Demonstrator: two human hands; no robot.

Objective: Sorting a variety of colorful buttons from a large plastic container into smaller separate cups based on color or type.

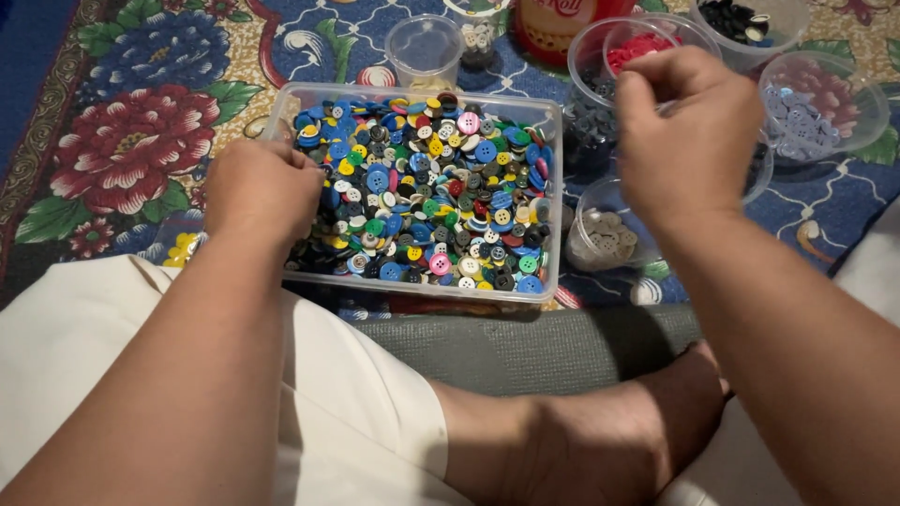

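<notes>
The left hand (258,192) rests curled in the button tray (553,201), grip unseen, while the right hand (689,131), closed with contents hidden, hovers over the cups (600,42) beside the tray, so a loosened pinch could drop a button into the wrong cup

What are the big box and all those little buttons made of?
The box looks like clear, glossy plastic: the buttons show through its walls. The buttons seem to be hard coloured plastic, mostly smooth with a slight sheen, though that is hard to tell for sure.

Clear cups (600,234) crowd the button tray's (553,187) right side; its top lies open.
</notes>
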